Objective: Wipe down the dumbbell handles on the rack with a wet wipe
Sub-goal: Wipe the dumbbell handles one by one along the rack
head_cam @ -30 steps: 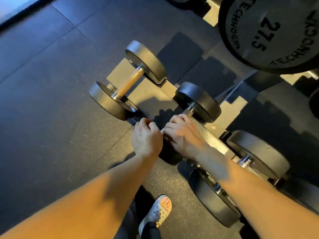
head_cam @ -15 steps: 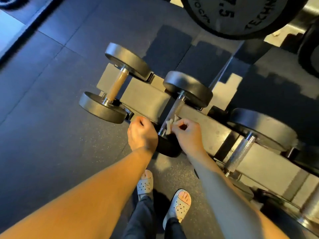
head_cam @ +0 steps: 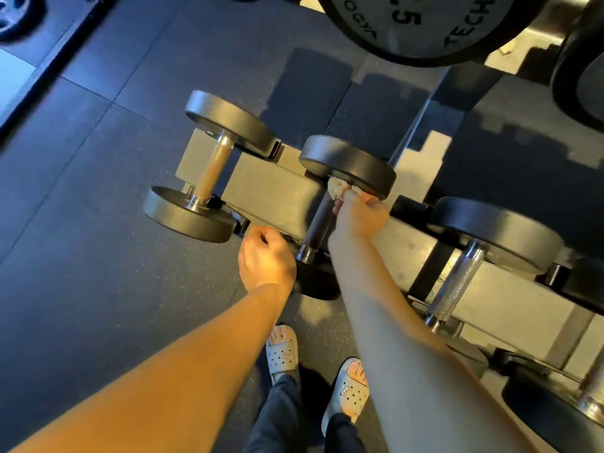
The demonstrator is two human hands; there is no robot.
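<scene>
- Your right hand (head_cam: 359, 220) reaches forward over the rack (head_cam: 271, 188). Its fingers (head_cam: 351, 199) pinch a crumpled wet wipe (head_cam: 338, 188).
- The wipe sits at your fingertips, bunched pale and soft, pressed to the far end of the middle dumbbell handle (head_cam: 318, 223), right against the inner face of the far weight head.
- That handle is a dark, stiff metal bar that runs from the fingers back toward you, with a shiny collar at its near end.
- Your left hand (head_cam: 266, 256) is curled into a loose fist just beside that near collar. Nothing shows in its grip.
- The wipe looks light, limp and damp. It will likely fold or slip, so wrap it around the bar and squeeze.
- The dumbbell looks heavy and should stay put in its cradle under wiping pressure.
- Left of your fingers lies a smaller dumbbell with a smooth, warm-lit handle (head_cam: 214, 170).
- Right of your fingers lies a larger one with a bright knurled handle (head_cam: 457, 282). Its rough grooves may snag the wipe.
- The weight heads are round, matt black discs.
</scene>
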